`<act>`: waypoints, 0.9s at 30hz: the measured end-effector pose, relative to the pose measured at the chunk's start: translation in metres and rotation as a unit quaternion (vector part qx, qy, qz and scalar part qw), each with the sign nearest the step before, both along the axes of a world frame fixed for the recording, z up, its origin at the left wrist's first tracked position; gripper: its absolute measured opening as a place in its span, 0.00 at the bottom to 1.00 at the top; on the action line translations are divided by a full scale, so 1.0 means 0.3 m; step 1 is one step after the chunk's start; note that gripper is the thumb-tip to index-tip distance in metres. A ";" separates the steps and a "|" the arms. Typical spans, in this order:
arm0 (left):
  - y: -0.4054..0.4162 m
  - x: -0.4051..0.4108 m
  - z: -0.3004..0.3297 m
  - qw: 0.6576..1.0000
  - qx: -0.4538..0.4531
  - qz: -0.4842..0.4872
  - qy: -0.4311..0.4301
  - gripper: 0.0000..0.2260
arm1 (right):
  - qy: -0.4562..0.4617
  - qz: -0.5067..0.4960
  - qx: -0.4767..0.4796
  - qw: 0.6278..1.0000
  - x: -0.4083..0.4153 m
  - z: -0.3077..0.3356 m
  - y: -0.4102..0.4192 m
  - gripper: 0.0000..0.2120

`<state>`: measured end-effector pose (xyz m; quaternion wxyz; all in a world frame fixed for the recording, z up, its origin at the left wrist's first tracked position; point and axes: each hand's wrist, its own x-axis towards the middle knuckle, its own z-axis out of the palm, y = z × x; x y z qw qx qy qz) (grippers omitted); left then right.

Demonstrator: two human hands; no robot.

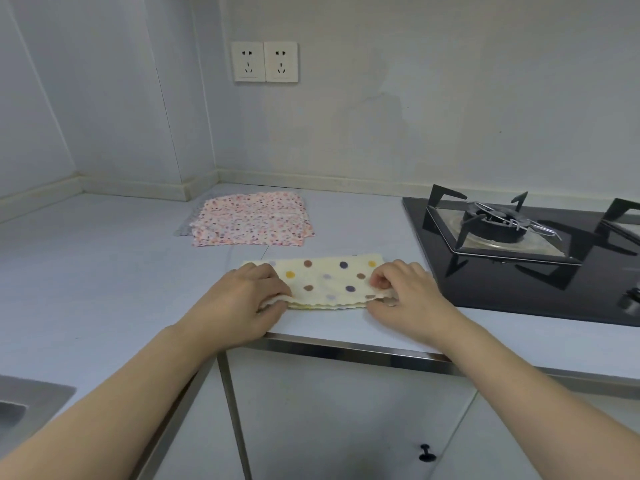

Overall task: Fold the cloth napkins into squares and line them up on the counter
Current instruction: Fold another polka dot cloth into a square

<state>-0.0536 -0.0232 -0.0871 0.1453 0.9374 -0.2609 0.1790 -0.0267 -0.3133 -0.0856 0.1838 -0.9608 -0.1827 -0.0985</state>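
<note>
A cream napkin with coloured polka dots point(327, 280) lies folded into a wide strip near the front edge of the pale counter point(104, 271). My left hand point(247, 299) pinches its near left corner between thumb and fingers. My right hand point(403, 292) pinches the near right corner, fingers curled over the cloth. Farther back lies a pink floral napkin point(251, 220), spread flat on top of a grey cloth point(185, 223) whose edge shows at its left.
A black gas hob with a burner and pan supports point(502, 230) fills the counter's right side. A steel sink corner point(24, 407) sits at the lower left. Two wall sockets point(265, 62) are above. Cabinet doors with a black knob point(425, 453) are below the edge.
</note>
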 end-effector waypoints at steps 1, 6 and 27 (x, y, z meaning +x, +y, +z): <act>-0.001 0.002 -0.002 1.000 0.008 -0.002 -0.006 0.17 | 0.006 0.005 -0.002 1.000 -0.001 0.001 0.000 0.14; -0.005 0.013 0.010 0.996 -0.075 0.043 0.011 0.08 | 0.030 0.027 0.038 0.998 0.011 -0.001 -0.008 0.12; -0.044 -0.065 0.272 0.971 -0.165 0.086 0.147 0.14 | 0.116 0.048 0.511 0.850 -0.073 0.200 -0.072 0.08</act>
